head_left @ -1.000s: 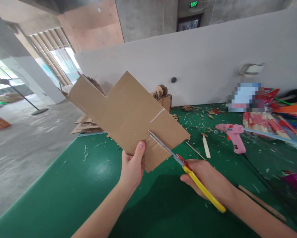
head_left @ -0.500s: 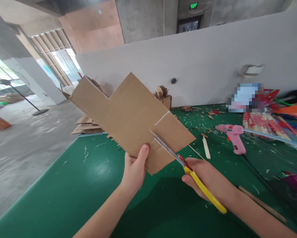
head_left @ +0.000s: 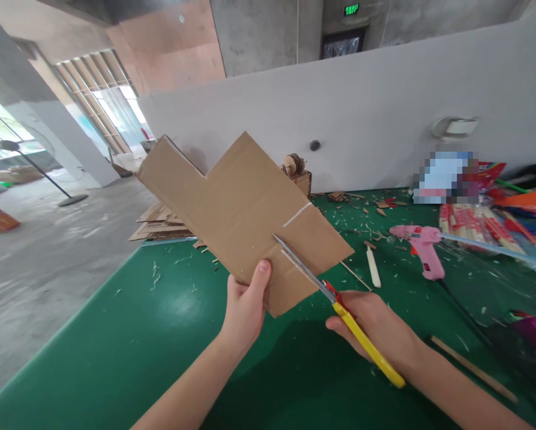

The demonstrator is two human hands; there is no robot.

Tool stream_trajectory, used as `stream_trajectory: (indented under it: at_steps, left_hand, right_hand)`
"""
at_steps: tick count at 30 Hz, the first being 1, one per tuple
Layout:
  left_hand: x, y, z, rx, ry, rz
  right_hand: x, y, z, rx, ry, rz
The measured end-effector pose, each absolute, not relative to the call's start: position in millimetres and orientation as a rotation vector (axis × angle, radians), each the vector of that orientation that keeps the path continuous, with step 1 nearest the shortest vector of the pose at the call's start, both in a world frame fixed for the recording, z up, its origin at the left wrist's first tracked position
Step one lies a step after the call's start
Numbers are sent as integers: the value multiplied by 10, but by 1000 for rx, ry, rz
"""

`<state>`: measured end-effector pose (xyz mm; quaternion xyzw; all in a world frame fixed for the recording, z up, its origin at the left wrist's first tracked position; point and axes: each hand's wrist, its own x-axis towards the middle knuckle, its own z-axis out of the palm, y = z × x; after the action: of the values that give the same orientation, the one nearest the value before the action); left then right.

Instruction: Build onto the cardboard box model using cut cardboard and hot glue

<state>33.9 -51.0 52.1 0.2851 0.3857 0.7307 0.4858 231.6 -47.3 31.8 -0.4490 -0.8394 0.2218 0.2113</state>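
My left hand [head_left: 245, 304] grips the near edge of a notched piece of brown cardboard [head_left: 232, 203], thumb on top, holding it up above the green table [head_left: 116, 346]. My right hand [head_left: 375, 328] is closed on yellow-handled scissors [head_left: 339, 304]. Their steel blades lie slightly apart across the cardboard's lower right part, tips pointing up-left, just below a short white line drawn on the board.
A pink glue gun [head_left: 422, 248] and a white glue stick [head_left: 373, 267] lie right of the cardboard among scraps. Bundled wooden sticks [head_left: 478, 230] and coloured items crowd the far right. A small cardboard model [head_left: 297, 173] stands by the grey wall. Flat cardboard sheets [head_left: 158, 224] lie at the table's far-left edge.
The cardboard and both hands drifted slightly to the right. The scissor blades stay on the same part of the board.
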Motion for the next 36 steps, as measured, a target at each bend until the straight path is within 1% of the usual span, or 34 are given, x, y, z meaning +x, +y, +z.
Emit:
stream_trajectory:
  at_steps: [10,13,16,21,24,26,30,33,36]
  left_hand:
    - [340,-537,525,676,977,1759]
    - [311,-533,524,702,1000,1771]
    - [277,-523,553,732,1027,1800]
    - [123,-452,744,643,1093,1989]
    - [-78,-391,897,699,1081,2155]
    - [-216,-370,977,805,1083,2189]
    - [-381,-424,1072,944,1170,2079]
    - [-423,-527,1134,964,1221,1936]
    - [-448,-615,1221,1083,1189,1556]
  right_hand:
    - [2320,-481,285,-1244,-2332,568]
    - [2307,-483,308,-1233,-2320,634]
    - [2285,-508,350,-1123,-2337,743]
    - [2336,-597,479,-1011,-2375,767]
    - [2455,-637,457,-1031,-2332,888]
    - [2540,-646,367,-1005,-2228,987]
    - [2608,-619,171,-974,-1888,1151]
    - [2544,-574,199,-937,-1642,1250]
    - [2423,-538,401,-860,-1448,1410]
